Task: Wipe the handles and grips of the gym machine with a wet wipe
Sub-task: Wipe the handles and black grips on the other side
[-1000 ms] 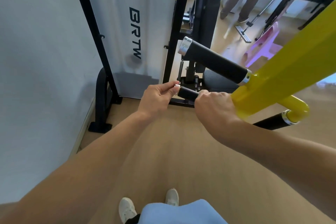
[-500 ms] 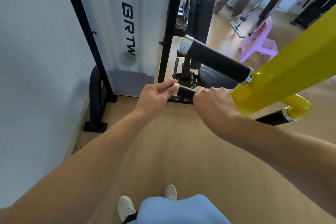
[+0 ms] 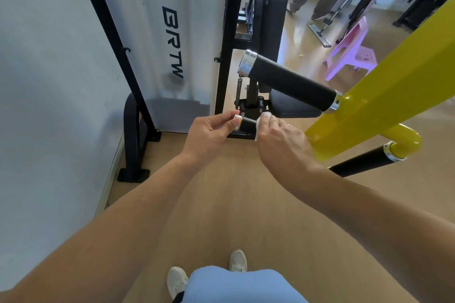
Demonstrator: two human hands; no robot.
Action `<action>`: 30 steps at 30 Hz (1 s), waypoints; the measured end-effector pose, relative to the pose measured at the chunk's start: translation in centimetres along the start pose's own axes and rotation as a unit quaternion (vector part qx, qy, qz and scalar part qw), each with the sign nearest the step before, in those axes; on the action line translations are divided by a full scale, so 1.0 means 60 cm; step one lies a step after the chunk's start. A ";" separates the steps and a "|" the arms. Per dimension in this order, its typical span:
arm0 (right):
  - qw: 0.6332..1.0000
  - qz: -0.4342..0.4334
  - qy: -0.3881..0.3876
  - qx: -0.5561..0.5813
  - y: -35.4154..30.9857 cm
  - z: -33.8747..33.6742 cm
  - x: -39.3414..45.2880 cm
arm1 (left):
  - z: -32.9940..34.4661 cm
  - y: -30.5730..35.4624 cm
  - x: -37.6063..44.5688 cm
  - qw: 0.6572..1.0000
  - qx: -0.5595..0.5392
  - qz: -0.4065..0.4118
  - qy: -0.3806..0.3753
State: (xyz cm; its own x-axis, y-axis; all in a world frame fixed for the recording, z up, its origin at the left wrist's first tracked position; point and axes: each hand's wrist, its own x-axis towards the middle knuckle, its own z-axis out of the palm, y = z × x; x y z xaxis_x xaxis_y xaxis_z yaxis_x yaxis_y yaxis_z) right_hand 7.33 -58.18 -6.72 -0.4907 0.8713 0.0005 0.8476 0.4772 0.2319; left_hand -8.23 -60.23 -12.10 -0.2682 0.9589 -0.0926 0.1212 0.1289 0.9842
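Now showing at right hand (image 3: 280,141): wet wipe (image 3: 261,122), wrapping handle (image 3: 246,125); left hand (image 3: 209,135) pinching end cap; needing full-turn rubbing.

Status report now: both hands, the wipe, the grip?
Left hand pinches end cap of small grip. Right hand holds wet wipe around it. Nothing in the way.

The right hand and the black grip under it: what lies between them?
A white wet wipe lies between the right hand and the black grip, in the head view.
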 end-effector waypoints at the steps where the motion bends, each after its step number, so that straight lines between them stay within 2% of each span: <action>1: 0.999 -0.006 0.020 0.031 -0.005 -0.003 0.008 | 0.000 0.001 0.000 1.000 0.003 -0.001 0.002; 6: 0.987 -0.056 0.034 0.145 -0.037 -0.018 0.032 | -0.013 0.001 -0.004 1.000 0.013 -0.001 -0.009; 8: 0.993 -0.037 0.025 0.108 -0.033 -0.024 0.022 | -0.018 0.001 -0.004 1.000 0.013 -0.003 -0.013; 13: 0.996 0.045 -0.077 -0.017 0.018 -0.047 -0.002 | -0.008 -0.004 -0.004 1.000 0.006 -0.013 0.001; 16: 0.997 0.049 -0.058 0.018 -0.002 -0.043 0.003 | -0.001 -0.003 -0.004 1.000 -0.002 -0.013 0.009; 20: 0.997 0.013 0.018 0.072 -0.033 -0.017 0.021 | -0.004 0.003 -0.001 1.000 -0.004 -0.012 0.011; 22: 0.997 0.005 0.011 0.073 -0.022 -0.019 0.013 | -0.008 0.003 -0.002 1.000 -0.003 -0.012 0.010; 27: 0.998 0.049 -0.033 -0.009 0.015 -0.030 -0.015 | -0.005 -0.005 -0.002 1.000 0.010 -0.018 0.004; 30: 0.999 0.039 -0.010 -0.003 0.003 -0.020 -0.010 | -0.002 -0.002 -0.004 1.000 0.007 -0.020 0.009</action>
State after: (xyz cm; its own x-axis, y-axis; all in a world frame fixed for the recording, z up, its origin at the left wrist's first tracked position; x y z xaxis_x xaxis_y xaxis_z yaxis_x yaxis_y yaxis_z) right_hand 7.54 -58.77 -5.53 -0.4190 0.9080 -0.0015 0.8819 0.4073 0.2376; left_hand -8.27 -60.53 -12.20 -0.2893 0.9486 -0.1283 0.1236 0.1699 0.9777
